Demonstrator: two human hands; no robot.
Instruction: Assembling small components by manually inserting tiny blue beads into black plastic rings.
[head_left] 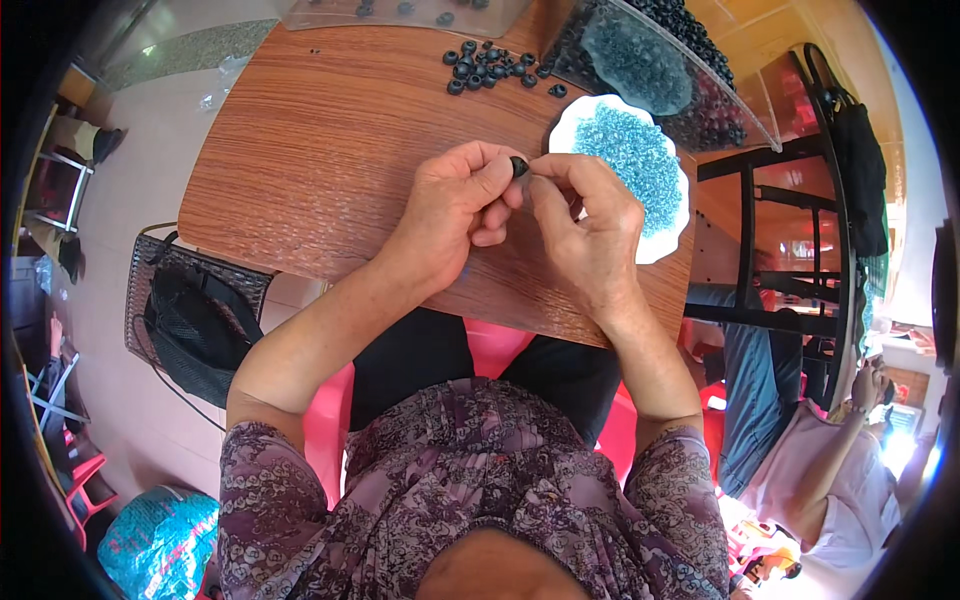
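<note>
Head view: both forearms extend over the near edge of the wood-grain table (300,150), which places the handwork directly in front of the torso. The left hand (455,200) grips a small black ring-shaped part (518,167) between thumb and forefinger, presenting its right side to the other hand. The right hand (592,215) has thumb and forefinger closed in a pinch just beside the part; whether a clear piece sits between those fingertips cannot be told. To the right, a scalloped white plate (681,215) holds clear bluish pieces (635,165), apparently placed for short reach and contained against scatter. Farther off, loose black parts (485,68) lie directly on the table, spread likely for easy single pick-up. At far right, a transparent bin (725,110) contains the bulk stock of black parts.
</note>
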